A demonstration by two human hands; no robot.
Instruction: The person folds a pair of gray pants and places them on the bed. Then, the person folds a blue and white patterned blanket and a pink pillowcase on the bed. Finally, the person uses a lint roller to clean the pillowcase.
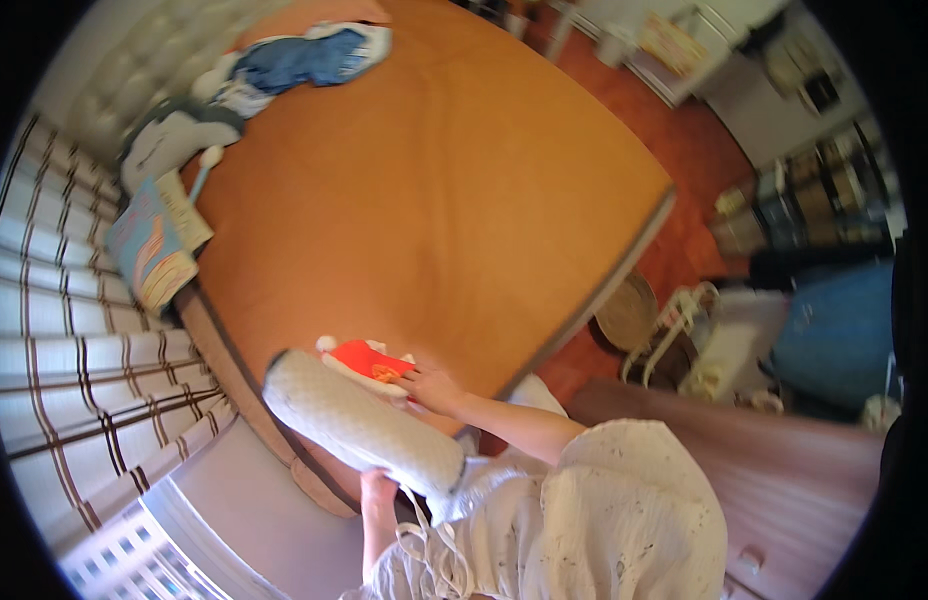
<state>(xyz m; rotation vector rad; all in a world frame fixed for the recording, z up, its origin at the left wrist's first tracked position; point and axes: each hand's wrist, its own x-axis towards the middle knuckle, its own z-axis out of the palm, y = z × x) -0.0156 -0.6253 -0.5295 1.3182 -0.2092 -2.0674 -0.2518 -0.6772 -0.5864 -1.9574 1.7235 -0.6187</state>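
Note:
A cream quilted bolster pillow [359,420] lies slanted across my front, over the near corner of the bed. My left hand [379,484] grips the bolster's near side from below; its fingers are partly hidden beneath the fabric. Just beyond the bolster is a red cloth item [359,361] with white fluffy trim, a white pompom and a yellow-orange design. My right hand [434,388] has its fingers on the right end of this red cloth, seemingly pinching it.
The bed [434,187] bears an orange-brown cover. A grey-and-white plush pillow [171,142], a printed cushion [153,244] and blue clothing [303,60] line its far left. Plaid curtains [51,300] hang at left. A round woven stool [627,311] and wooden cabinet [734,465] stand right.

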